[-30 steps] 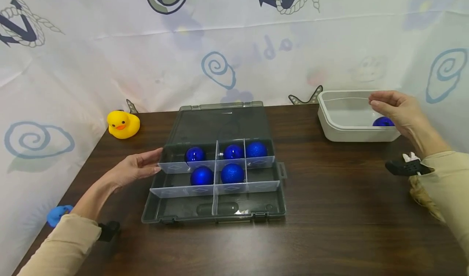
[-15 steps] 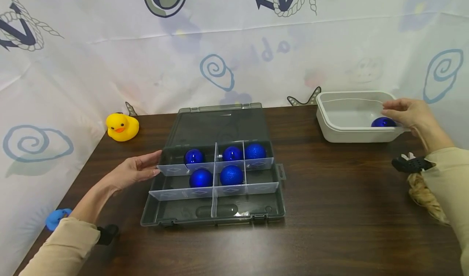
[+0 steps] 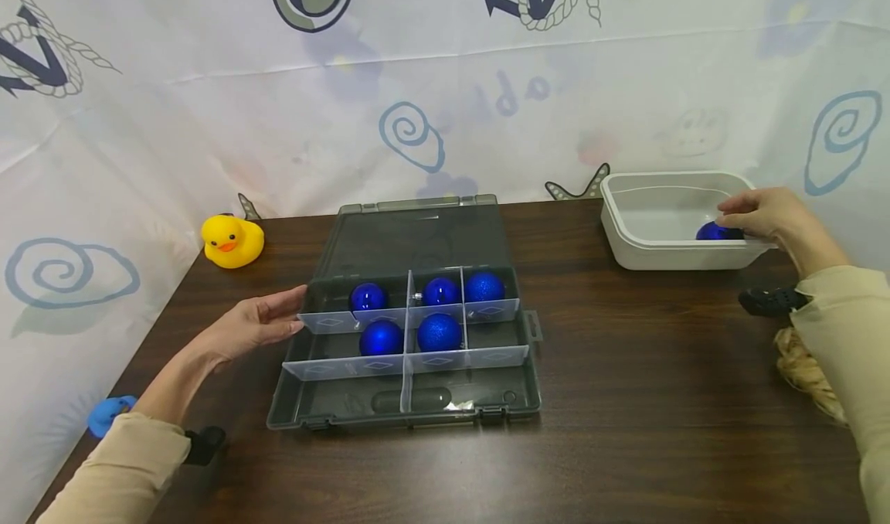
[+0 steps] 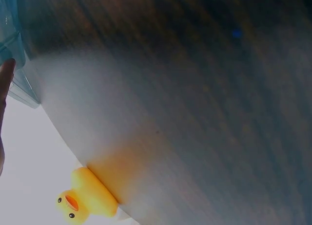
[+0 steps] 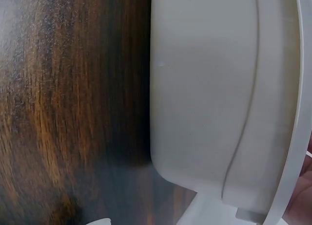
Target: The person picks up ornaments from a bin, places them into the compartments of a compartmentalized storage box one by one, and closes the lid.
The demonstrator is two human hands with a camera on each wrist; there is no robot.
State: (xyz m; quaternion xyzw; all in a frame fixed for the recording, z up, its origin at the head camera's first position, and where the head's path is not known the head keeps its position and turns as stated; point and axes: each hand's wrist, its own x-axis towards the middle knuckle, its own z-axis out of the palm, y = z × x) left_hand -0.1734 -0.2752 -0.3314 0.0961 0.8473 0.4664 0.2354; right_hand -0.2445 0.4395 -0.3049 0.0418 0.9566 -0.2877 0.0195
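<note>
Blue ball (image 3: pixel 716 231), single: held within the white tub (image 3: pixel 681 258), near its front wall at the right-hand end; its lower part is hidden by that wall.

Right hand (image 3: pixel 772 215): extended over the tub's right-hand end, thumb and fingertips brought to the ball from above, presumably because the walls bar a lower approach. Whether the ball is gripped or merely touched cannot be told; in the right wrist view the fingers are largely screened by the rim.

Storage box (image 3: pixel 334 396), grey, see-through: set centrally, its lid (image 3: pixel 420 238) laid back toward the cloth, so that the compartments are left accessible from the front.

Blue balls, five (image 3: pixel 441 292): three housed in the back row, two in the middle row, one to a compartment; they are kept apart by translucent dividers (image 3: pixel 341 370).

Left hand (image 3: pixel 253 327): open, fingers relaxed and rested against the box's left side, seemingly as a steady; nothing is grasped.

Surroundings: yellow duck (image 3: pixel 232 242), placed at the table's far left; tan bundle (image 3: pixel 806 373), partly covered by the right sleeve (image 3: pixel 844 362); printed cloth (image 3: pixel 292 137), hung behind; dark table (image 3: pixel 626 400), beneath all.
</note>
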